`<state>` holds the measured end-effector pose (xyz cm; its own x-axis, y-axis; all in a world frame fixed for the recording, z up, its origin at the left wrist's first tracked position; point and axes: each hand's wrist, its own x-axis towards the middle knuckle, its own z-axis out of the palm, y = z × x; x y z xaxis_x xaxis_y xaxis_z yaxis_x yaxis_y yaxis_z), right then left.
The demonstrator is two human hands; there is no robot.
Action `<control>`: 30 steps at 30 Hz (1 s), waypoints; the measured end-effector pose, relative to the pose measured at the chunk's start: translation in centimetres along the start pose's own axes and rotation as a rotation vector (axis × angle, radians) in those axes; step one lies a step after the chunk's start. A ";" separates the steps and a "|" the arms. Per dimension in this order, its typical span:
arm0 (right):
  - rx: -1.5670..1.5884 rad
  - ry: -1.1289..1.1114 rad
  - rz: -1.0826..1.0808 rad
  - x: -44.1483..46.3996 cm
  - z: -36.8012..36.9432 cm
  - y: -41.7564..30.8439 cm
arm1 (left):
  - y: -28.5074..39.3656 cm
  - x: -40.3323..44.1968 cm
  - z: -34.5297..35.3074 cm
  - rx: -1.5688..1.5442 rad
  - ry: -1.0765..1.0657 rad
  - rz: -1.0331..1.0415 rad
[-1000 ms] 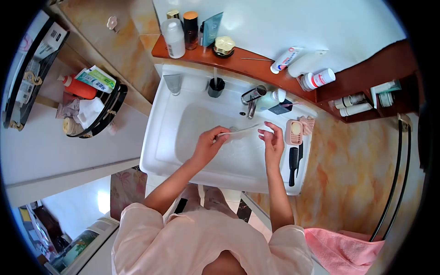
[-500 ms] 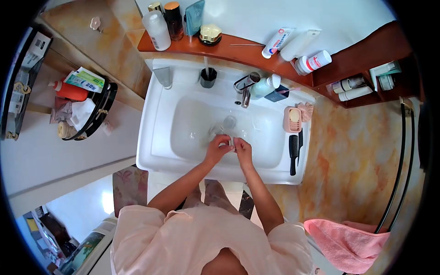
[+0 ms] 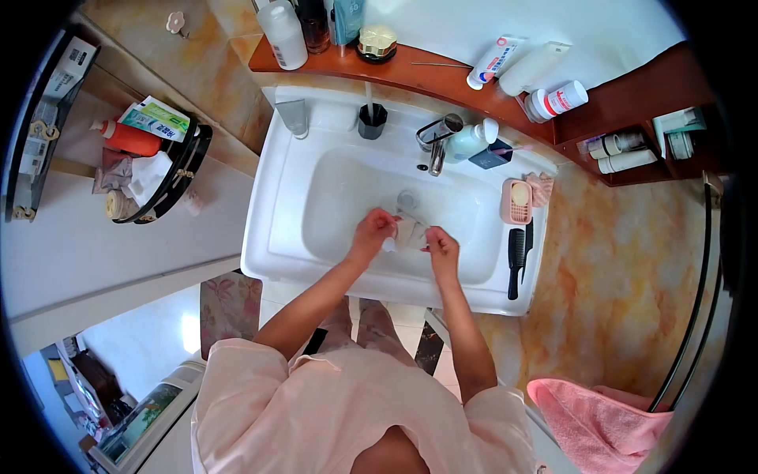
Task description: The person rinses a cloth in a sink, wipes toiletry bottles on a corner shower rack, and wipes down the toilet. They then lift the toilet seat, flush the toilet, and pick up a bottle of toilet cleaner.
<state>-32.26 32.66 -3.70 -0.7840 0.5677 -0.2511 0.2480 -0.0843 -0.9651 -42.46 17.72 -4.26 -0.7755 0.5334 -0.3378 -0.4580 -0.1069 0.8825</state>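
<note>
A small, thin, whitish cloth-like piece [image 3: 408,234] is stretched between my two hands, low over the basin of the white sink [image 3: 264,237]. My left hand [image 3: 374,235] pinches its left side, where a white corner hangs below the fingers. My right hand [image 3: 442,248] has its fingertips closed on the right edge. What kind of cloth it is, I cannot make out. Just beyond it lies the round drain [image 3: 407,199]. The metal faucet [image 3: 439,144] stands at the sink's back edge.
On the sink's right rim are a pink soap dish [image 3: 516,212] and a black comb [image 3: 515,261]. A black cup [image 3: 372,123] and a pump bottle [image 3: 472,139] stand along the back. Bottles and tubes line the wooden shelf [image 3: 430,73]. A pink towel [image 3: 604,426] hangs at right.
My hands have moved apart, the right one going rightward, and the whitish piece now shows spread between them. The whole view has shifted slightly.
</note>
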 end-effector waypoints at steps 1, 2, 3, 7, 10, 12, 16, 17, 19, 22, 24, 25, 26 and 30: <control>-0.086 -0.019 -0.056 0.5 -1.0 0.0 | 1.3 -0.2 -0.5 -0.083 0.042 -0.080; -0.172 -0.037 -0.113 1.3 -2.7 -0.2 | 2.3 -0.2 -1.3 -0.167 0.084 -0.159; -0.258 -0.054 -0.171 2.3 -4.4 -0.4 | 2.7 0.2 -2.5 -0.143 0.085 -0.115; -0.554 -0.009 -0.359 3.9 -8.9 -8.9 | 9.1 2.0 -6.1 -0.084 0.120 0.043; -0.668 -0.060 -0.440 2.9 -9.0 -16.3 | 15.4 1.0 -5.2 0.125 -0.101 0.221; -0.677 -0.080 -0.472 2.3 -9.1 -19.4 | 18.3 0.2 -4.2 0.209 -0.180 0.304; -0.632 -0.141 -0.544 2.0 -10.5 -20.3 | 19.6 -1.2 -3.4 0.344 -0.216 0.364; -0.637 -0.169 -0.528 2.1 -11.0 -19.6 | 19.4 -1.3 -3.5 0.398 -0.217 0.371; -0.647 -0.227 -0.491 2.1 -11.7 -17.7 | 17.7 -1.5 -3.9 0.532 -0.244 0.339; -0.703 -0.313 -0.248 2.3 -12.5 -12.1 | 12.9 -1.2 -5.3 0.649 -0.312 0.155; -0.717 -0.399 -0.118 2.3 -13.3 -7.0 | 7.9 -0.8 -6.8 0.669 -0.349 0.061; -0.684 -0.455 -0.090 2.4 -13.5 -4.6 | 5.1 -0.6 -7.7 0.665 -0.357 0.049; -0.668 -0.494 -0.046 2.6 -13.3 -3.3 | 2.7 -0.1 -8.5 0.663 -0.363 0.037; -0.744 -0.436 -0.009 6.9 -13.2 3.4 | -2.9 4.6 -9.2 0.804 -0.164 0.038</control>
<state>-29.31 47.07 -7.70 -0.8986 0.1876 -0.3967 0.4292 0.5641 -0.7054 -48.70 12.74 -11.42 -0.6824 0.6641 -0.3055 0.0670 0.4730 0.8785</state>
